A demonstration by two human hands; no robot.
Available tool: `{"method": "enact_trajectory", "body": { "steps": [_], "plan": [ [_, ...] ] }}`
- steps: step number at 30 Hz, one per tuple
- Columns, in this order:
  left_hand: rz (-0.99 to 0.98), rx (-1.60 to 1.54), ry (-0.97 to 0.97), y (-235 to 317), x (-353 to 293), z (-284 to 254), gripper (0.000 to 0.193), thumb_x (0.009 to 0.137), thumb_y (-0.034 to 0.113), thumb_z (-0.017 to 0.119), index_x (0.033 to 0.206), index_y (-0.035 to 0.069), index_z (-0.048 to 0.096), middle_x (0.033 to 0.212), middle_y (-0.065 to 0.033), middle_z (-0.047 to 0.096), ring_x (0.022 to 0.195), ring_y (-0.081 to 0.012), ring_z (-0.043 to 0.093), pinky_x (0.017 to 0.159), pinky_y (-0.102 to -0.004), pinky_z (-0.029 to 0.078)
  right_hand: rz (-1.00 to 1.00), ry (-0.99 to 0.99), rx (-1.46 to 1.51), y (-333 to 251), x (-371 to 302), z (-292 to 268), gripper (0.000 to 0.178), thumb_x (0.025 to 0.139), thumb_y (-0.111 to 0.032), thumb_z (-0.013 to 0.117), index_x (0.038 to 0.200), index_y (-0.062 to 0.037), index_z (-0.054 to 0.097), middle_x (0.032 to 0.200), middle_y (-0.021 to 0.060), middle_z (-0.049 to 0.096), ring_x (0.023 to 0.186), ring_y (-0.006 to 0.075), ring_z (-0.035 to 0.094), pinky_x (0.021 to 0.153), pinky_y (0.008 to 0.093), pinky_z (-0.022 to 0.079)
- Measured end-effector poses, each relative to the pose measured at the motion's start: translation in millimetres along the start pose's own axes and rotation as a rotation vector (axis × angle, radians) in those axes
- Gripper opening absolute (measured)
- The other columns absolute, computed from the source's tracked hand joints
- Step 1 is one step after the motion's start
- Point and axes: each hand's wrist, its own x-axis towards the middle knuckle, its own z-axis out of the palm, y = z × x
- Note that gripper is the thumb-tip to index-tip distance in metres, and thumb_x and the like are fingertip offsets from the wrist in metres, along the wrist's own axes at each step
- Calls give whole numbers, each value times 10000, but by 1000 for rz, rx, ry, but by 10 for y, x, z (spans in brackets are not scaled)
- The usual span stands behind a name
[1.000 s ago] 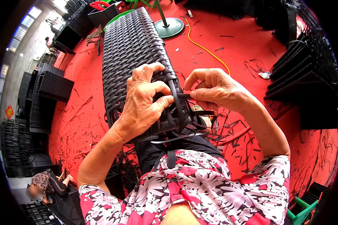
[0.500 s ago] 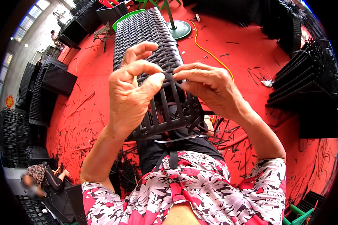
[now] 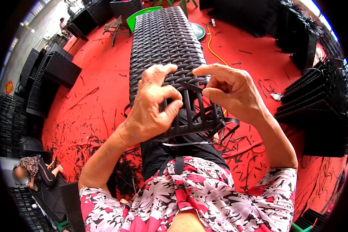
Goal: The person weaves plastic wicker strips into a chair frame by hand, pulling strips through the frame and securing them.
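A long black woven wicker panel (image 3: 164,40) stretches away from my lap, its near end an open frame with bare slats. Over the left part of the weave's near edge is my left hand (image 3: 152,104), thumb and a bent finger tips together, another finger raised; whatever lies in that pinch is hidden. A flat black strip (image 3: 191,87) runs across the slats to my right hand (image 3: 236,88). There the thumb meets the strip's end, with fingers curled behind it and the forefinger stretched over the weave. Loose strip ends (image 3: 231,127) hang at the panel's near right corner.
Red floor covering (image 3: 100,81) carries many black strip scraps. Stacked black wicker pieces (image 3: 305,96) stand at the right, more wicker furniture (image 3: 60,71) at the left. A yellow cable (image 3: 214,54) runs beside the panel. Another person (image 3: 34,170) sits low at the left.
My hands have come apart; the left is lower, the right has shifted right. A black strip now shows between them. The panel sits slightly farther right in view.
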Motion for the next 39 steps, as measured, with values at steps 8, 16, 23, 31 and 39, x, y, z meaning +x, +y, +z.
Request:
{"method": "enact_trajectory", "body": {
  "steps": [8, 16, 23, 31, 39],
  "plan": [
    [21, 379, -213, 80, -5, 82, 208, 803, 176, 587, 937, 28, 645, 1450, -203, 296, 1324, -432, 226, 1082, -545, 141, -284, -63, -555, -116, 30, 11, 29, 634, -24, 556, 634, 0, 540, 577, 192, 516, 593, 378, 548, 561, 446, 426],
    [-46, 117, -150, 2, 66, 140, 122, 729, 170, 635, 777, 70, 685, 1398, -170, 371, 1303, -400, 273, 1059, -598, 133, -300, -142, -436, 103, 44, 81, 63, 716, -45, 579, 755, -18, 620, 722, 147, 613, 745, 345, 609, 673, 442, 472],
    [-171, -206, 32, -109, 88, -26, 54, 785, 56, 667, 749, 42, 629, 1274, -129, 471, 1226, -249, 391, 1046, -385, 262, -235, 40, -156, 53, 102, 251, 134, 826, -43, 597, 931, 33, 633, 745, 133, 621, 646, 254, 610, 592, 327, 487],
    [-178, -465, 253, -43, -90, -225, 42, 855, 64, 621, 866, 24, 613, 1280, -118, 453, 1191, -221, 425, 1015, -378, 301, 52, -204, 201, -1, 139, 330, 143, 870, -93, 631, 979, -3, 651, 683, -29, 555, 600, 23, 480, 532, 203, 404],
    [-76, 136, 38, -48, -385, -42, 151, 740, 55, 631, 888, 76, 609, 1419, -202, 342, 1328, -396, 252, 1097, -481, 164, -50, -38, 102, -193, 177, 141, 103, 777, -36, 638, 853, 27, 667, 661, -12, 593, 606, 26, 520, 527, 210, 421]
  ]
}}
